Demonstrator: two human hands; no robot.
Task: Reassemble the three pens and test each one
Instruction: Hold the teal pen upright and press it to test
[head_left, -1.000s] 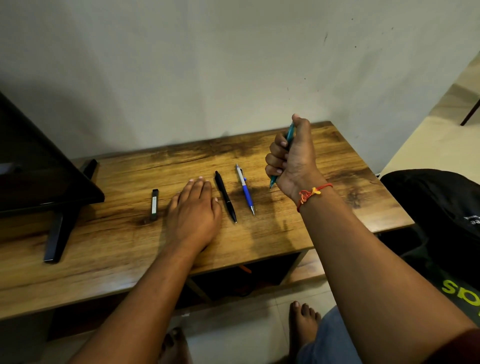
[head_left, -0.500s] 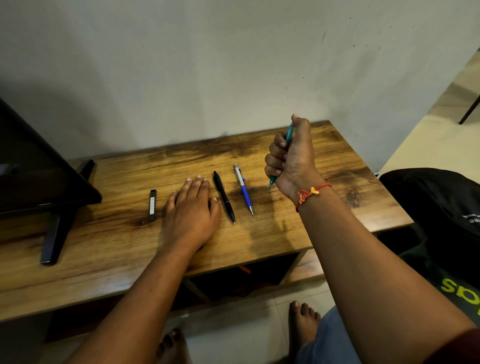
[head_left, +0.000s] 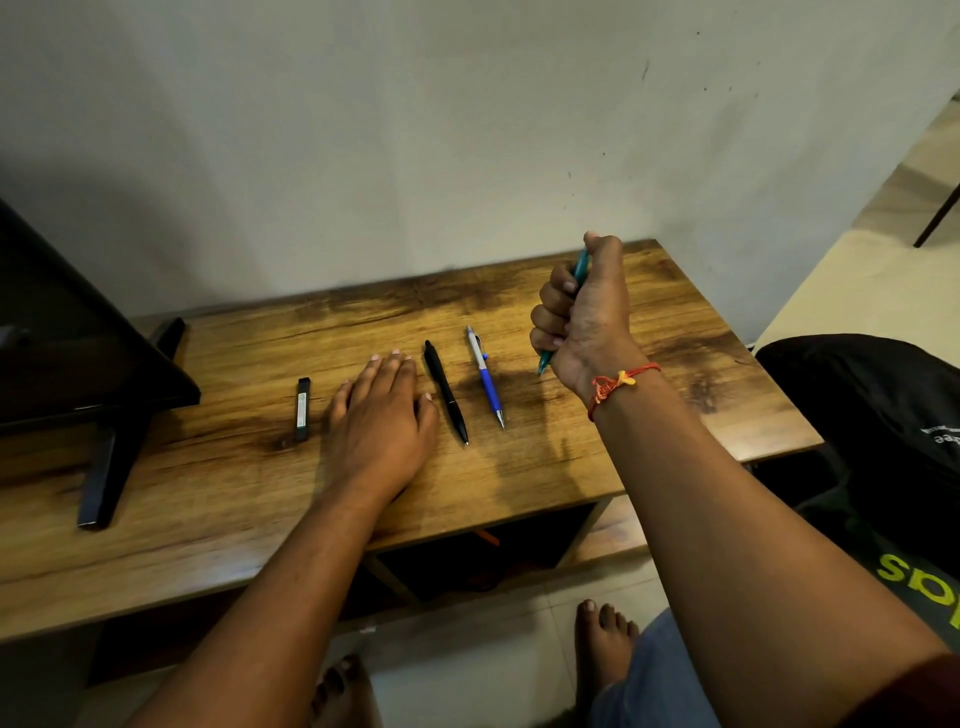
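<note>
Teal pen fisted in right hand, thumb seemingly capping it; left hand flat.

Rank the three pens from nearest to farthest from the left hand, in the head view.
1. Black pen: on the table, just right of the left hand.
2. Blue pen: on the table, further right.
3. Teal pen: farthest, gripped in the raised right hand.

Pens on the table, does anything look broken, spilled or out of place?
Nothing stands out. The black pen and the blue pen lie whole, side by side on the table, the teal pen is gripped in the right hand, the left hand rests flat beside a small black case. No loose parts or ink show.
</note>
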